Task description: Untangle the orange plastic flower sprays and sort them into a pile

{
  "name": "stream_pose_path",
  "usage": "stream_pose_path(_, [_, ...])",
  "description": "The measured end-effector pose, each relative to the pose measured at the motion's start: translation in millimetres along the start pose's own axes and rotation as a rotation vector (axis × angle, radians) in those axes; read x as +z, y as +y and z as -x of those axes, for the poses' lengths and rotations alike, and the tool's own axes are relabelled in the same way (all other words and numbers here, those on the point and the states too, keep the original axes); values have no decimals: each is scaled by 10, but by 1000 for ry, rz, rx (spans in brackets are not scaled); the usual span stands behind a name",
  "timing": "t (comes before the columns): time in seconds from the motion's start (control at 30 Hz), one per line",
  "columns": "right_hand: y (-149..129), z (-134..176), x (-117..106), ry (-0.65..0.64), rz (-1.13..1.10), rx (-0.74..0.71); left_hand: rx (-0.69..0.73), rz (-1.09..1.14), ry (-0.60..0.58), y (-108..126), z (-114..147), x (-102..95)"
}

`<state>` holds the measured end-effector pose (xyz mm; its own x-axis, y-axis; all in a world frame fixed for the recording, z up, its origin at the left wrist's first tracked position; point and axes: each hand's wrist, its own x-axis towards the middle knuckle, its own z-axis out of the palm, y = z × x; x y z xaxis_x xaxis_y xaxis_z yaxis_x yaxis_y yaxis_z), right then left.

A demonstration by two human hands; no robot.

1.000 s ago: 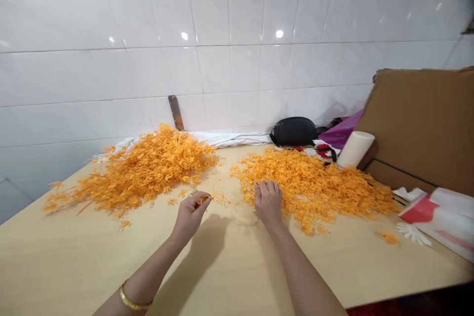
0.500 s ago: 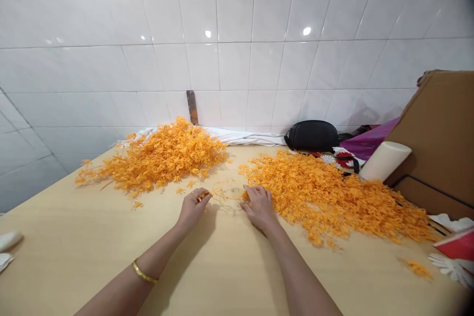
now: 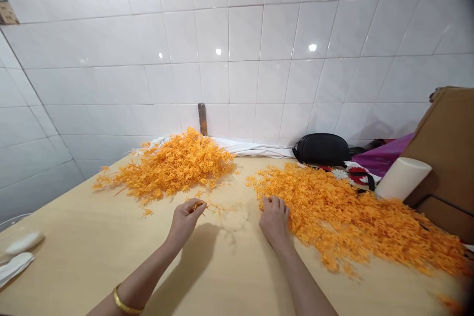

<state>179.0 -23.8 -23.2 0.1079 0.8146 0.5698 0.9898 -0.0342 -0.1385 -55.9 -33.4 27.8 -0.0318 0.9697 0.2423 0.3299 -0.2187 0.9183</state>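
My left hand is closed, thumb and fingers pinching a thin orange artificial flower stem. The stem's fine branches stick out to the right, over their shadow on the table. My right hand rests against the near-left edge of the right pile of orange artificial flowers. Its fingers are bent and pressed together, and the fingertips are partly hidden, so what they grip I cannot make out. Behind my left hand lies a second pile of orange flower stems.
A black pouch, a cream roll and a cardboard box stand behind the right pile. White cloth runs along the tiled wall. White objects lie on the table at far left.
My right hand has moved right, away from my left hand, toward the right pile. The stem now hangs from my left hand alone. The camera view has shifted up and left.
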Motion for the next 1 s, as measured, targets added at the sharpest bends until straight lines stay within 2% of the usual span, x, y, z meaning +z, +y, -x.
stream_pose_path(0.1, [-104, 34, -60, 31, -4, -105, 16, 41, -33, 82, 17, 64])
stream_pose_path(0.2, [-200, 67, -103, 4, -68, -207, -14, 124, -77, 164, 12, 103])
stream_pose_path(0.37, [-243, 72, -54, -53, -84, -219, -123, 118, -34, 130, 32, 62])
stream_pose_path(0.47, [-227, 55, 10, -66, -34, -197, -119, -26, -10, 1, 147, -14])
stream_pose_path(0.53, [-220, 44, 41, -71, -7, -179, -45, -181, -13, -85, 293, -80])
stream_pose_path(0.73, [-213, 46, 41, -36, -6, -119, 196, -692, -125, -211, 864, -245])
stream_pose_path(0.83, [-192, 55, 25, -38, -32, -93, 258, -803, -107, -237, 1004, -264])
stream_pose_path(1.0, [-114, 63, -29, -13, -33, -56, 302, -869, -49, -282, 1034, -241])
